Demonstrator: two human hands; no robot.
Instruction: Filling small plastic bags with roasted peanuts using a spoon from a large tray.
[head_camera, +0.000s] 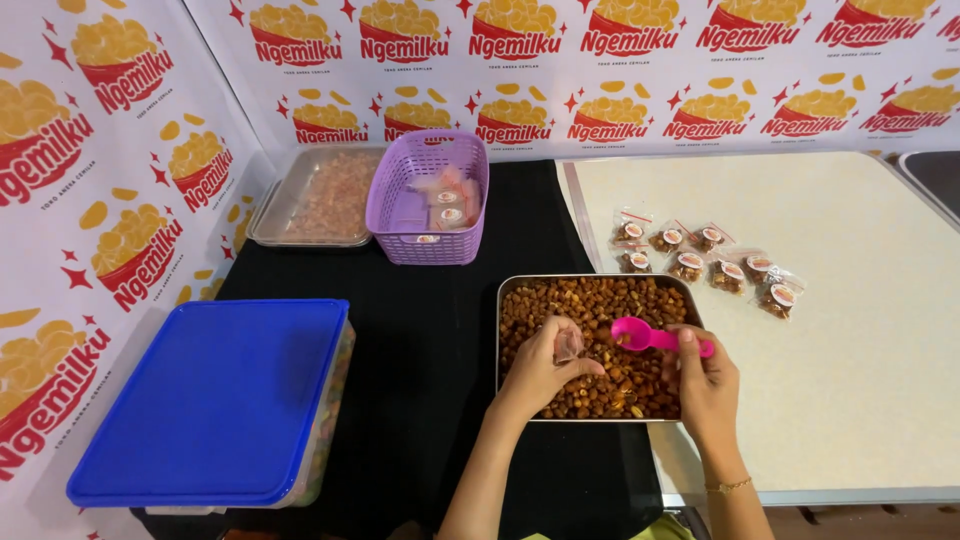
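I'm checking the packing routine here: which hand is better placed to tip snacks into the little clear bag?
Probably the right hand: it grips the pink scoop, whose bowl sits beside the small clear bag. The left hand is busy holding that bag over the tray of brown snacks.

Eight small clear filled packets (705, 260) with round white-and-red labels are lying right of the metal tray (510, 290); similar labelled packets (447, 200) are sitting behind it in a purple basket (400, 200).

pink scoop (640, 335) over golden-brown snacks (600, 305) in a silver tray (500, 340); at ten o'clock a lilac basket (400, 190), at eight a blue lid (215, 400); black cloth (430, 330), cream speckled tabletop (850, 250).
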